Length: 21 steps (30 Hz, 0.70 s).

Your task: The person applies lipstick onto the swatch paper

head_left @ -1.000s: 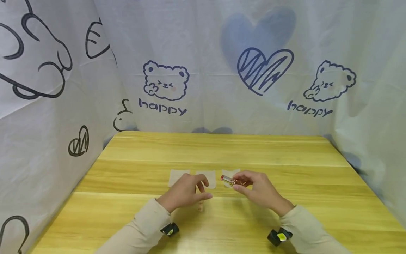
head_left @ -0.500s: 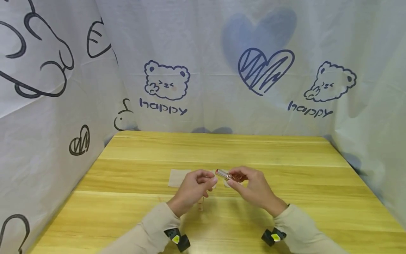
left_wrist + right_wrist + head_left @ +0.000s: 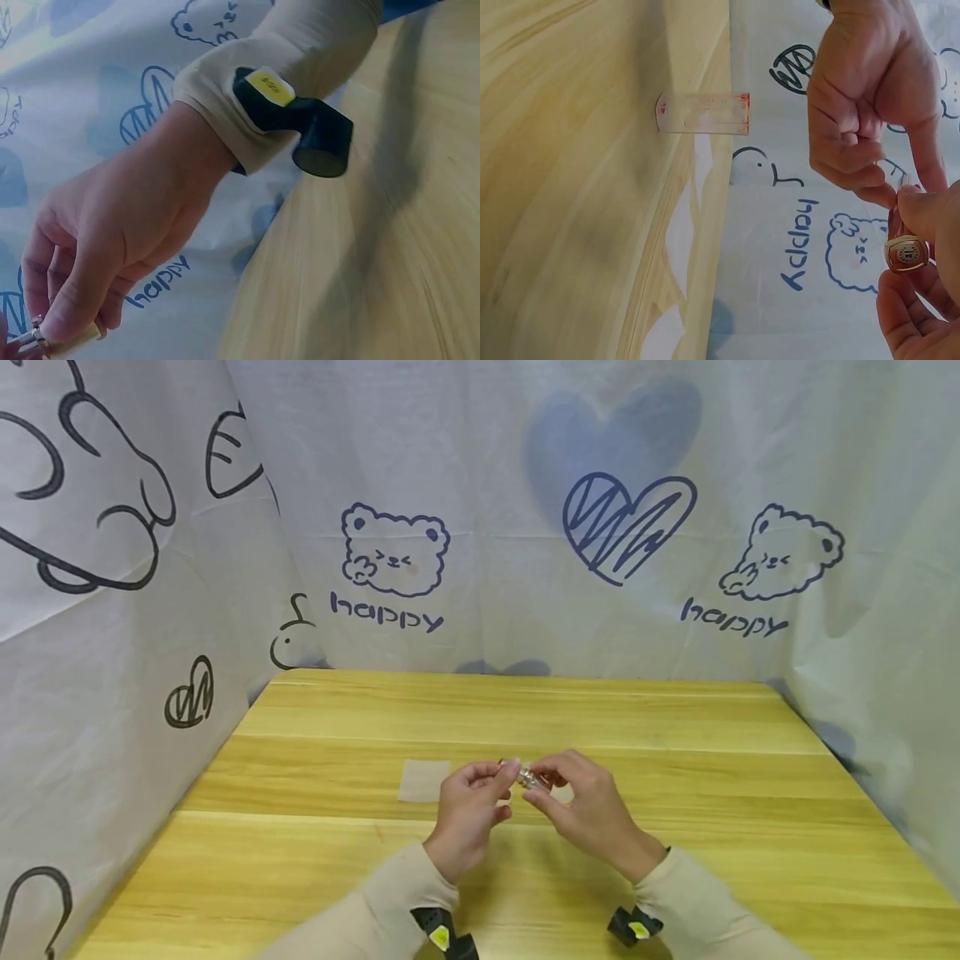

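Observation:
Both hands meet on a lipstick [image 3: 531,779] above the middle of the table. My right hand [image 3: 592,797] pinches its base between thumb and fingers; the base's gold-rimmed end [image 3: 906,255] shows in the right wrist view. On the silver tube part, the thumb and fingers of my left hand [image 3: 468,814] pinch near the red tip, largely covering it. The left wrist view has the right hand [image 3: 112,217] on the lipstick's gold part. A clear, red-smudged cylinder [image 3: 705,114], like a cap, stands upright on the table; in the head view the left hand hides it.
A thin whitish square sheet [image 3: 422,781] lies left of the hands on the wooden table [image 3: 300,860]. Two more such sheets lie in that row, mostly behind the hands. White cloth walls [image 3: 495,452] with drawings enclose the back and sides.
My left hand has moved right and its fingers have closed on the lipstick's tube. The right hand has shifted slightly left with the lipstick.

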Available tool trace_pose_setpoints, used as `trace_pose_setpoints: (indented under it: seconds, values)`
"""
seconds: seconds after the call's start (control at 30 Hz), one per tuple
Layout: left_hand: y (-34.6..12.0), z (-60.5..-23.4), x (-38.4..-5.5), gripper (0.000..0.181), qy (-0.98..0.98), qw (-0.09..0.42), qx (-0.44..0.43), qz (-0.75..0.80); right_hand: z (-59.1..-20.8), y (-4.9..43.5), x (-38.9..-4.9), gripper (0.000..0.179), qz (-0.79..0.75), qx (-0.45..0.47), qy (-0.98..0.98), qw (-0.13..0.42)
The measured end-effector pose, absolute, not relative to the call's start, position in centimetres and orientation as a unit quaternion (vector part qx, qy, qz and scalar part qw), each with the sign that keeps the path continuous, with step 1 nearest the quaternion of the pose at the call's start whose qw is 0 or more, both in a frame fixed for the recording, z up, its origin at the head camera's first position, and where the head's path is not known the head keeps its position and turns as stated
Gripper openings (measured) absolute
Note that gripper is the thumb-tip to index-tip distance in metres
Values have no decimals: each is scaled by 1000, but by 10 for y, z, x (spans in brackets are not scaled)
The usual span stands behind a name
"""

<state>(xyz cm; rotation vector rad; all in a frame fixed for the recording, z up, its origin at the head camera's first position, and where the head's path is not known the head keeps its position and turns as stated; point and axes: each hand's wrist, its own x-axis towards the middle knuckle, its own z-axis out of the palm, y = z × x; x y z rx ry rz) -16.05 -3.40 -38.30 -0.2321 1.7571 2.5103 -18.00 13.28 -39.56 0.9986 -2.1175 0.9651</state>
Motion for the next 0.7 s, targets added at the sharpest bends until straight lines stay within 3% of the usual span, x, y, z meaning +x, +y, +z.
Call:
trace_pose_setpoints:
  seconds: [0.33,0.7]
  values:
    - [-28,-376,-161,34,540,17,-108,835,-396,129,-179,29,361,374,-791,324]
    - [-27,-376,-162,26,550,-36,-116,826,-393,125,-179,29,358,381,-781,341]
